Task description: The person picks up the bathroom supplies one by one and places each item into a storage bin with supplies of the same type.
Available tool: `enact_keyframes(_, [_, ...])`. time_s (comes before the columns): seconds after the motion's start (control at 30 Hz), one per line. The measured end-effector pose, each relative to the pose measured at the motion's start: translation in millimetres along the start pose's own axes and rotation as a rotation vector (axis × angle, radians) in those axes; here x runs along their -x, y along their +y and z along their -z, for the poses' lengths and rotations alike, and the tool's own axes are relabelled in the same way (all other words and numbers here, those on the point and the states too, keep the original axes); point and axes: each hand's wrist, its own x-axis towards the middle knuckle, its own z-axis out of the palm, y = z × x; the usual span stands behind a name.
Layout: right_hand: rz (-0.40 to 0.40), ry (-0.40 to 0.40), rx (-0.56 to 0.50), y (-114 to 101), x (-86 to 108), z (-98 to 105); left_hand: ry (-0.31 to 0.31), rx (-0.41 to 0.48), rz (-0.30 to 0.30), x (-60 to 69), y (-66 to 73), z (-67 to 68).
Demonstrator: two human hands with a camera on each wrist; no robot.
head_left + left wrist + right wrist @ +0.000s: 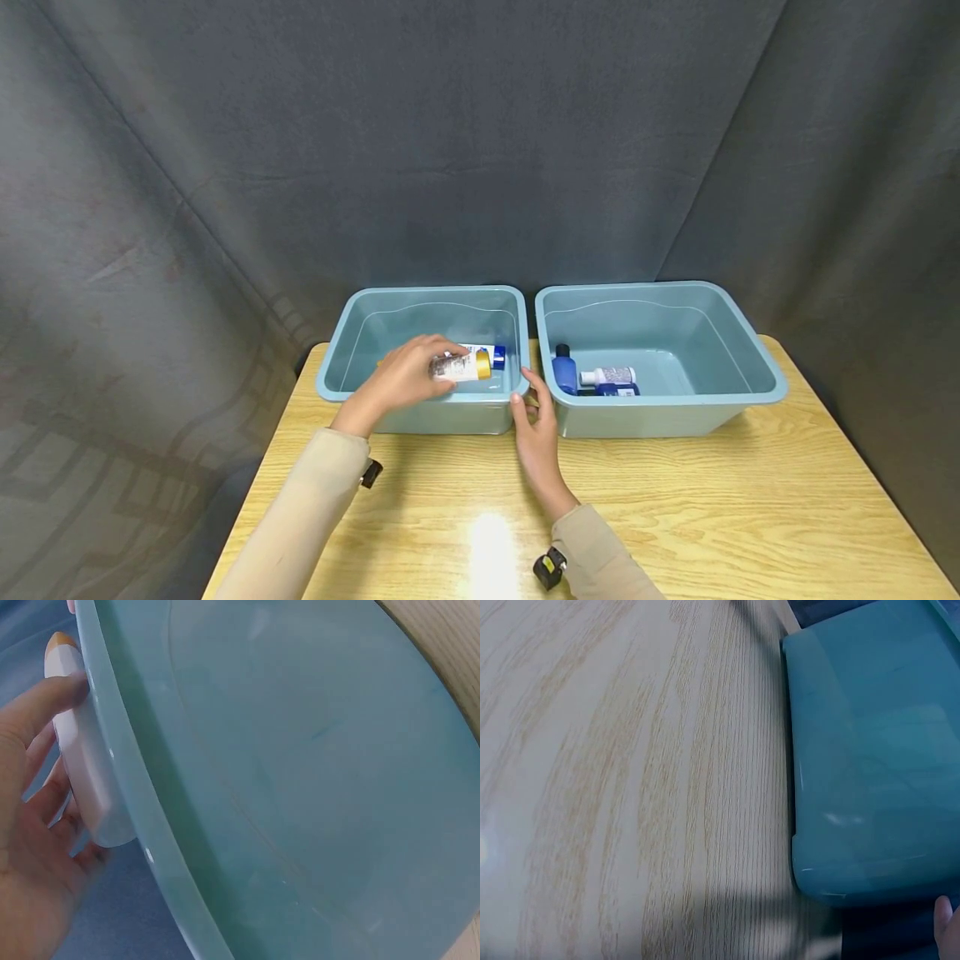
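My left hand (pixel 408 375) reaches over the left blue-green bin (pixel 450 400) and grips a white bottle with an orange-yellow cap (pixel 461 367). In the left wrist view, thumb and fingers wrap this bottle (pixel 86 757) just past the bin's rim. Behind it in the bin lies a white tube with a blue cap (pixel 498 357). My right hand (pixel 538 437) holds the left bin's front right corner, thumb at the front and a finger along the side rim. Only a fingertip (pixel 943 922) of it shows in the right wrist view.
A second blue-green bin (pixel 675 402) stands close on the right. Inside are a blue bottle with a black cap (pixel 564 373), a white bottle (pixel 611 376) and a dark blue container (pixel 618 390). Both bins stand on a wooden table (pixel 450 517) before a grey curtain (pixel 465 150).
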Motion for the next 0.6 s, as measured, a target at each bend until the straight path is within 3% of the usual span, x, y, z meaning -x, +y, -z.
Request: enact_keyframes(0.6, [-0.01, -0.004, -0.031, 0.8, 1.2, -1.2, -0.053, 0.01, 0.059, -14.6, -15.7, -6.4])
